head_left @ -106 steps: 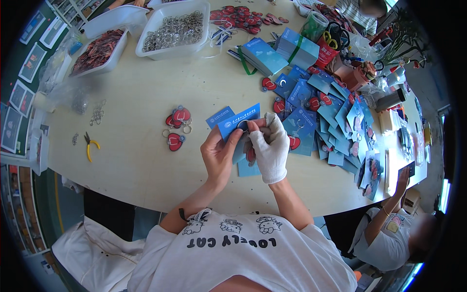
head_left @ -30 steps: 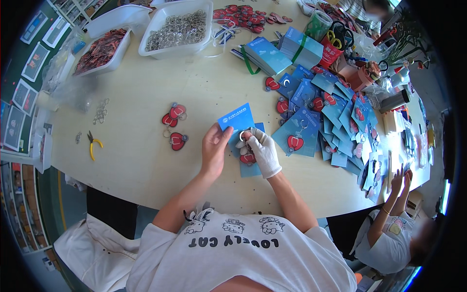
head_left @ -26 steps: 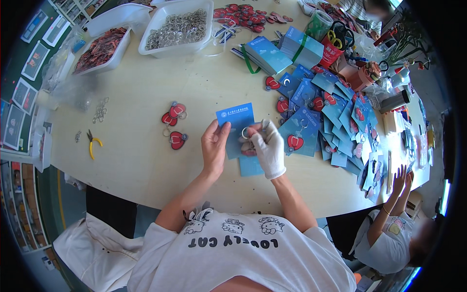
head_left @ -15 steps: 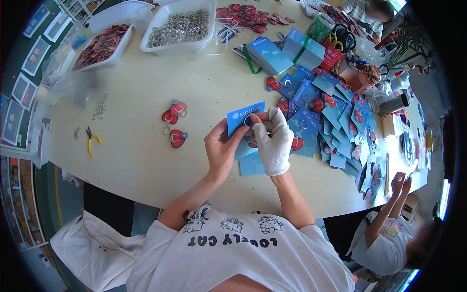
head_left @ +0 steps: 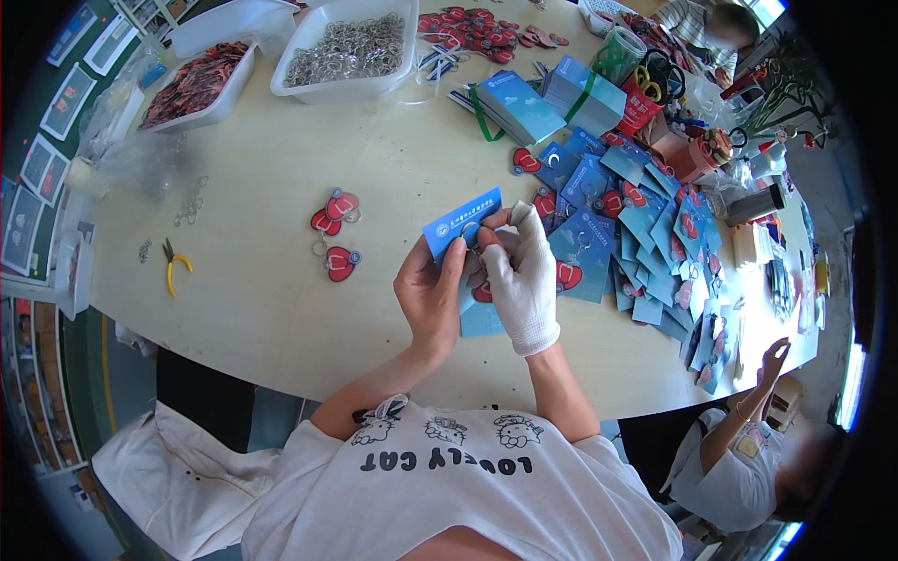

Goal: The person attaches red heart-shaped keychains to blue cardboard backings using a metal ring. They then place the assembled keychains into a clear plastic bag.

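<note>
Since the earlier frame, the blue card has tilted, its face now foreshortened. The left hand pinches its left side; gripping close to the metal ring should limit creasing. Card and ring lie between the hands; the white-gloved right hand apparently pinches the ring, a part-hidden red charm below.

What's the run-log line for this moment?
left hand: holds blue card | gloved right hand: fingers metal ring at card | left side: red keychains, yellow-handled pliers | right side: card heap
</note>
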